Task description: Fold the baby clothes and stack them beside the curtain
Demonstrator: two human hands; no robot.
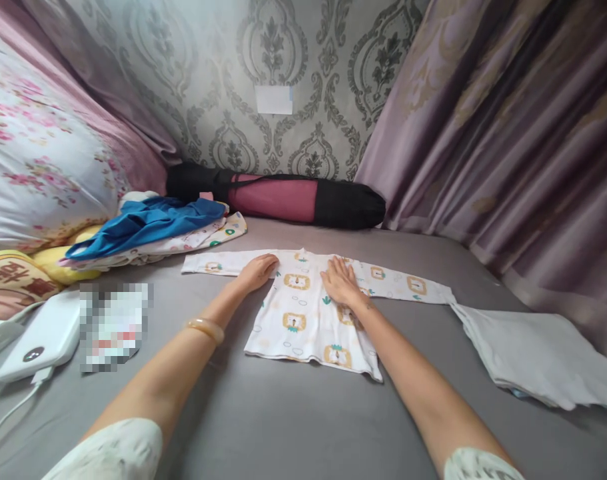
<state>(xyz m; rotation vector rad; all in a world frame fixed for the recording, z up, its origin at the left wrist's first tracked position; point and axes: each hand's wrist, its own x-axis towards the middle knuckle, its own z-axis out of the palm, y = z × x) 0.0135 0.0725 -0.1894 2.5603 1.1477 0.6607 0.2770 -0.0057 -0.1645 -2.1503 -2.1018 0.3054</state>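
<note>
A white long-sleeved child's shirt [303,303] with a lion print lies spread on the grey bed sheet [208,413], both sleeves stretched out sideways. My left hand [259,272] rests where the left sleeve meets the body, its fingers extended and close together on the fabric. On the right half of the chest, below the shoulder, my right hand [340,280] lies flat with fingers spread. Neither hand grips the cloth. The hem faces me and is slightly wavy.
Grey folded cloth [538,347] lies to the right, touching the sleeve's end. Back left is a pile of clothes with a blue garment [153,220]. A white power bank [46,340] with a cable is at left. A black and red long bag [278,198] lies along the wall.
</note>
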